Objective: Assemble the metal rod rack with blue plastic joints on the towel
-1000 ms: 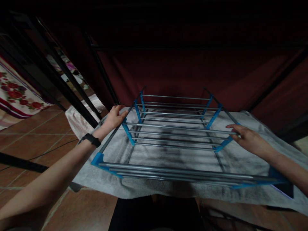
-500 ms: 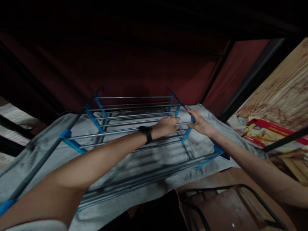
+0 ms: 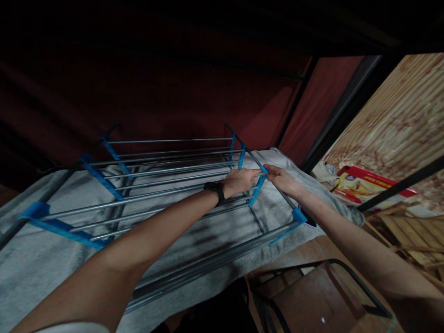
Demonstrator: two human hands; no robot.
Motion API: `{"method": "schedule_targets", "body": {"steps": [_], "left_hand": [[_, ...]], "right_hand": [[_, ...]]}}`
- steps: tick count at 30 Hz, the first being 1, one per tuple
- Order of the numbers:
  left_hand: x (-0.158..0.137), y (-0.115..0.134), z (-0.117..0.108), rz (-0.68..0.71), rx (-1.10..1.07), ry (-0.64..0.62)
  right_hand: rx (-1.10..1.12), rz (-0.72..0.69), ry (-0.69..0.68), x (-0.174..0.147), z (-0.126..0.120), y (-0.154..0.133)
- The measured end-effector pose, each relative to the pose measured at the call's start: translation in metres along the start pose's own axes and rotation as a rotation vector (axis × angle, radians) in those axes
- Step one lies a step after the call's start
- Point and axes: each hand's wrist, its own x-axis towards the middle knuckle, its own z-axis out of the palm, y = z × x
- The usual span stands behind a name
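Note:
A shoe rack of grey metal tubes with blue plastic brackets lies across a grey cloth (image 3: 222,231). My left hand (image 3: 241,181), a dark watch on its wrist, is closed around a metal tube (image 3: 138,200) close to that tube's right end. At this end a blue bracket (image 3: 257,190) joins the cross tubes to the rack's side tube. My right hand (image 3: 281,180) pinches the top of the bracket from the right, its fingertips almost meeting my left fingers. Another blue bracket (image 3: 65,229) holds the tubes' left ends. My left forearm covers parts of several tubes.
A brown folding chair (image 3: 312,296) with a black frame stands close in front at right. Beyond the cloth are a red and yellow box (image 3: 374,182) and wooden slats (image 3: 409,236). Black posts (image 3: 343,111) and a dark red panel (image 3: 194,101) border the surface.
My right hand has closed from spread fingers to a pinch on the blue bracket. My left hand has slid nearer the bracket. The whole view has turned slightly to the right.

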Motion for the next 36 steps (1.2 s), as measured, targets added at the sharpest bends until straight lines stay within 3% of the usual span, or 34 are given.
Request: {"method": "schedule_targets", "body": {"steps": [8,14,36], "left_hand": [[0.003,-0.008,0.011,-0.015,-0.010,-0.029],[0.004,-0.009,0.014,-0.019,-0.027,-0.044],[0.001,-0.008,0.017,-0.032,0.027,-0.037]], "right_hand": [[-0.036,0.011,0.049,0.000,0.004,-0.001],[0.115,0.182,-0.081,-0.004,0.006,-0.002],[0.190,0.181,-0.102,0.001,0.010,0.003]]}}
